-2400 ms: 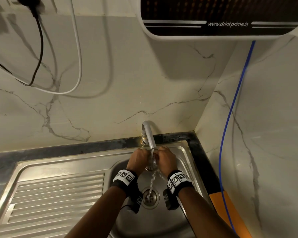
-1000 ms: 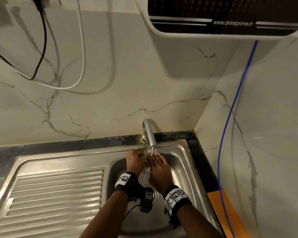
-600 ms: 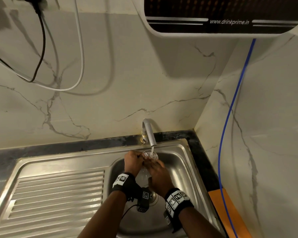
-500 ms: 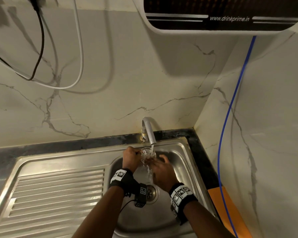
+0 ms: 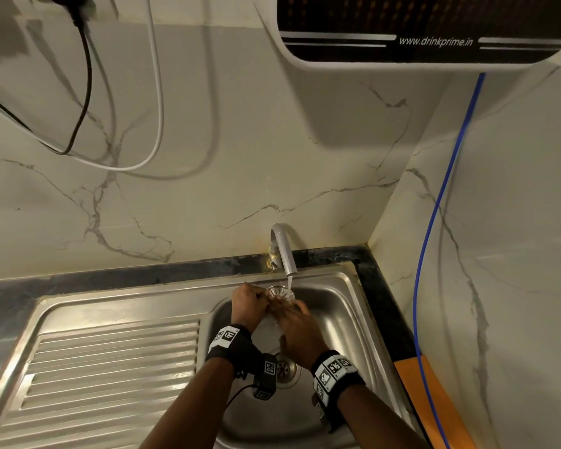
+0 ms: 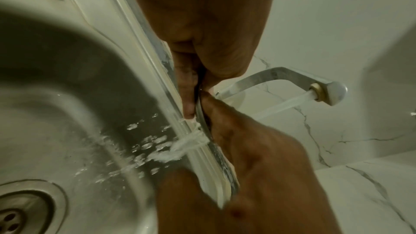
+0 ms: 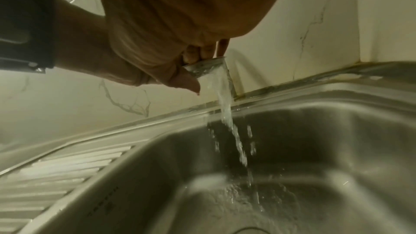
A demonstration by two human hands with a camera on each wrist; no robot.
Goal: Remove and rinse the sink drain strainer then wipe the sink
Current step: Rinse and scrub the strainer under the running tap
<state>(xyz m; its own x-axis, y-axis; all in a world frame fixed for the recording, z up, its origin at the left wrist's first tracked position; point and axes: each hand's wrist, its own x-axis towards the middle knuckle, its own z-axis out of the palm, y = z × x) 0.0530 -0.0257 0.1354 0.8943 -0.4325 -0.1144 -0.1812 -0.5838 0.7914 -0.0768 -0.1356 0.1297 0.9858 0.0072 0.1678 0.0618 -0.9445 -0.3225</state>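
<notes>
The round metal drain strainer (image 5: 278, 292) is held under the running tap (image 5: 284, 251), over the back of the steel sink (image 5: 347, 286). My left hand (image 5: 262, 299) pinches its left rim; in the left wrist view that hand (image 6: 193, 95) clamps the thin metal edge (image 6: 201, 113). My right hand (image 5: 289, 306) holds the strainer from the right, and its fingertips (image 7: 203, 52) lie on top of the strainer (image 7: 208, 68). Water pours through it into the basin. The bare drain opening (image 5: 285, 367) lies between my wrists.
A ribbed drainboard (image 5: 110, 367) lies to the left of the basin. A water purifier (image 5: 434, 27) hangs on the wall above, with a blue tube (image 5: 434, 222) running down the right wall past an orange object (image 5: 428, 393). Black and white cables (image 5: 156, 92) hang at the upper left.
Both hands have stayed under the tap. The strainer has turned from hidden between the hands to face up under the stream, and my right hand has shifted over it.
</notes>
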